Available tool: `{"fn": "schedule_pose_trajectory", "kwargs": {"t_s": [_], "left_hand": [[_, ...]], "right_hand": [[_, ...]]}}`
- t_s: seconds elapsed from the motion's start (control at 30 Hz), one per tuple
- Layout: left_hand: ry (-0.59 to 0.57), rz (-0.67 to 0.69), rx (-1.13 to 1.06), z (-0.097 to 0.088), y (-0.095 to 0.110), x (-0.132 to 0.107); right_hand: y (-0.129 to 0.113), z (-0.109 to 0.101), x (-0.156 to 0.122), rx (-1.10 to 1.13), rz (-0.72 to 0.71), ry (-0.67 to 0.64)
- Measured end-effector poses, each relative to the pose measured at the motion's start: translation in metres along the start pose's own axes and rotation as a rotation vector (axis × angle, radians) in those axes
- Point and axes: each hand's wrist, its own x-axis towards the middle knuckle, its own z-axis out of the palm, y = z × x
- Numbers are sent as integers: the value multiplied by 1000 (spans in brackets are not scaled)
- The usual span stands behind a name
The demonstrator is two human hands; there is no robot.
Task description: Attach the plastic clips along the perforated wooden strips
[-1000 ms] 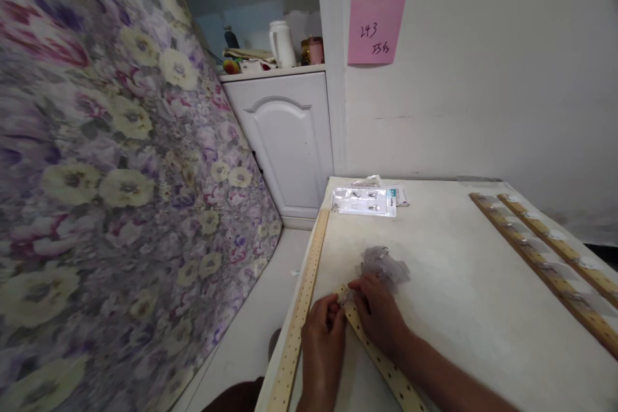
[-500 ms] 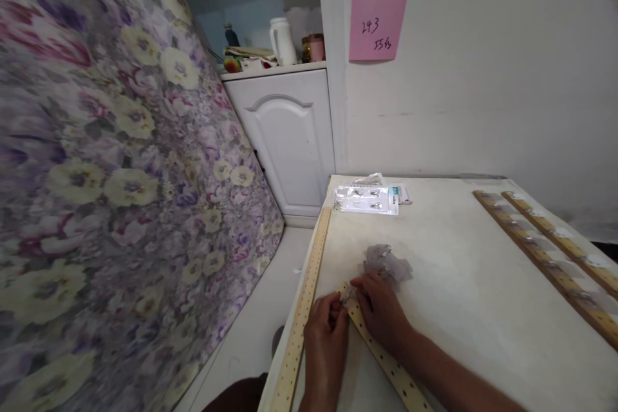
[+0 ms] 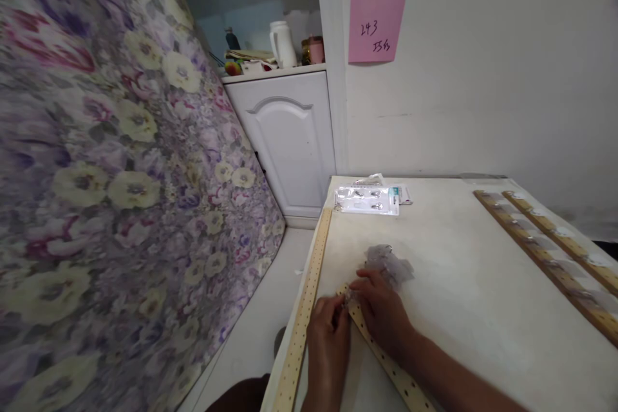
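Note:
A pale wooden strip with rows of holes (image 3: 383,356) lies slantwise on the table, its far end between my hands. On that end sits a small clear, crumpled-looking piece (image 3: 351,297), too small to make out exactly. My left hand (image 3: 329,335) is closed, thumb and forefinger pinched at the left side of the clear piece. My right hand (image 3: 382,309) lies over the strip's right edge, fingers bent together with the tips at the clear piece; what they grip is partly hidden. Just beyond the right hand is a greyish translucent heap of small pieces (image 3: 390,265).
A second perforated strip (image 3: 309,299) runs along the table's left edge. Clear blister packs (image 3: 367,200) lie at the back. Two strips carrying clear and metal pieces (image 3: 531,239) lie on the right. A floral curtain (image 3: 120,206) hangs left, beside a white cabinet (image 3: 290,141).
Both hands stay at the strip's far end. The right hand's fingers have lifted and shifted slightly; the left hand has barely moved.

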Motion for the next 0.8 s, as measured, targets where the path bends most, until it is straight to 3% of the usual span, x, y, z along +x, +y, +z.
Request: {"fn": "schedule_pose_trajectory", "kwargs": {"t_s": [0.57,0.8], "left_hand": [[-8,10,59,1,0,0],[-19,4,66,0,0,0]], "right_hand": [[-10,-8,4,-117,85,-134],[-5,-3,0,-102,-12,-95]]}}
